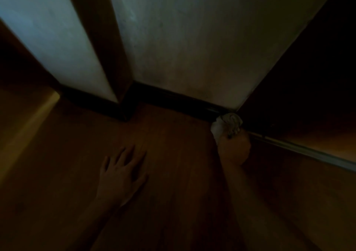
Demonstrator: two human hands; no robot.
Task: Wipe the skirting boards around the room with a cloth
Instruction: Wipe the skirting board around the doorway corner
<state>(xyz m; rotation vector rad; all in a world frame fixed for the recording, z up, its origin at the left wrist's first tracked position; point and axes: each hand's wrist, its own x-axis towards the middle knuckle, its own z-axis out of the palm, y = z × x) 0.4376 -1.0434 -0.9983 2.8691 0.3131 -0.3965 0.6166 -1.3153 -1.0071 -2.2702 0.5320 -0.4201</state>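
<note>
So far: mid-wipe, judging by the cloth [228, 123] pressed into the corner at the junction of the dark skirting board [173, 98] and the dark panel [308, 77] on the right.
Cloth: pale, bunched, touching the board's right end, just above the wooden floor [183, 183].
Right hand [235, 148]: curled round the cloth, pushing it against the board; fingertips hidden under the fabric.
Left hand [123, 171]: flat on the floor, fingers spread and straight, holding nothing, well apart from the cloth; probably bracing.
Done: no telling clean stretches from dusty ones in this dim light.
Left: likely the run of board leftward round the jutting wall [92, 58] corner, plus anything out of view.
</note>
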